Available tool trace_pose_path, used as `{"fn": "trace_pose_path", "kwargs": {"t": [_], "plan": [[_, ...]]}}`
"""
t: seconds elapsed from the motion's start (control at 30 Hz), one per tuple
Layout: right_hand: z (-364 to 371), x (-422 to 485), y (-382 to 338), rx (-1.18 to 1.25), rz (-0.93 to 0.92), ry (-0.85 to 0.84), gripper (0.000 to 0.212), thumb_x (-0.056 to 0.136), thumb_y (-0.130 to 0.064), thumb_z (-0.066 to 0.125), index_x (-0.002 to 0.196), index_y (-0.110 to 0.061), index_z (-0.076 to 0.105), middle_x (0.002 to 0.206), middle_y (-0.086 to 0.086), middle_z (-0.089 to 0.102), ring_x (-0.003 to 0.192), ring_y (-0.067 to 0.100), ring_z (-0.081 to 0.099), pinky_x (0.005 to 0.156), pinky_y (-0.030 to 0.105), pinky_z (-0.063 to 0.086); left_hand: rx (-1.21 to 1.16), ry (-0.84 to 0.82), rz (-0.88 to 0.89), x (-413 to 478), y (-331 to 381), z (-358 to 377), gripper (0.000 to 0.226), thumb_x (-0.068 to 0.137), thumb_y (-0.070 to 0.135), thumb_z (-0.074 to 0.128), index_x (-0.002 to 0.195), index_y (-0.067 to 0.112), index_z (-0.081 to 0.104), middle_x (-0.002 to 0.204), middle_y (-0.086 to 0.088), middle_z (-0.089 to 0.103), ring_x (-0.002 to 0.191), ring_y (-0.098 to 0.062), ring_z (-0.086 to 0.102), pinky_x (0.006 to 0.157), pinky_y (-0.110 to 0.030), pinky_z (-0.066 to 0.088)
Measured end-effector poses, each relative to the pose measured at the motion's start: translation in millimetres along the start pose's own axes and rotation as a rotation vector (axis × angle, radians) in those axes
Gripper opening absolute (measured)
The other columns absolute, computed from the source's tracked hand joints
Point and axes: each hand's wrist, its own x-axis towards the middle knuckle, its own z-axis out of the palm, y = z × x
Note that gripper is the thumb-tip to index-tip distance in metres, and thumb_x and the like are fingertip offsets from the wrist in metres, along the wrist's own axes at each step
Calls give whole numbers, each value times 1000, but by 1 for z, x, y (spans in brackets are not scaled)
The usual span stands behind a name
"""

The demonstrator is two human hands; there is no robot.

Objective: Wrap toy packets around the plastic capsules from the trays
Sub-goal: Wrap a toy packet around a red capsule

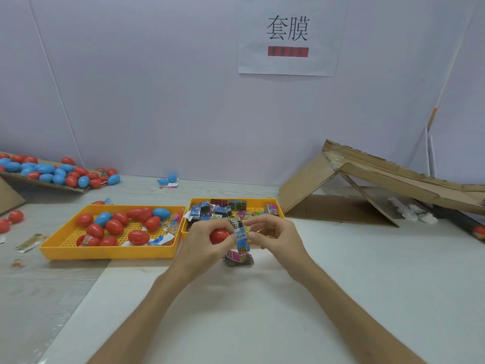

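We see the left hand point(207, 243) curled round a red capsule point(218, 236), with only the capsule's near face showing between thumb and fingers. Just to the right of that grip, the right hand point(273, 236) pinches a printed toy packet point(240, 236) between thumb and forefinger. The packet stands upright against the capsule's right side, touching it. Its print is blue, black and pink, and too small for us to read.

Directly under the grip, a bundle of packets point(239, 257) lies on the white table point(262, 298).

Just beyond the hands is a yellow tray point(236, 200) holding more packet bundles. To the left of the grip a second yellow tray point(110, 252) holds red and blue capsules and a few small clear bags.

Far left of the grip, a cardboard sheet point(44, 183) carries a heap of red and blue capsules. Far right, a folded cardboard ramp point(380, 177) slopes down towards the right.

High above the grip, on the wall, hangs a paper sign point(287, 35). We read 套膜 on it in large black characters. The red bar beneath them is blurred beyond reading.
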Motion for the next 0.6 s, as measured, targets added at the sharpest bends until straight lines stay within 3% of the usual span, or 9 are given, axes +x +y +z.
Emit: {"fn": "trace_pose_path", "kwargs": {"t": [0.1,0.27,0.6], "plan": [[-1,-1,-1,56,30,-15,17,91,-2,70,99,-16,75,83,2,76,70,9,64,61,22,48,18,-6,-3,0,0,0,30,87,11,74,77,37,64,86,22,65,89,-2,62,64,-14,51],[-1,0,-1,94,36,-35,13,93,-3,67,102,-10,73,79,3,76,62,12,64,60,23,49,6,2,-13,0,1,1,30,87,9,73,77,35,65,85,21,66,88,-3,63,63,-13,51],[1,-2,-1,105,28,-64,24,88,3,71,100,-17,73,80,5,77,65,14,65,61,21,50,48,-14,14,1,1,1,26,85,14,78,79,36,65,88,23,66,89,-3,63,68,-15,52]]}}
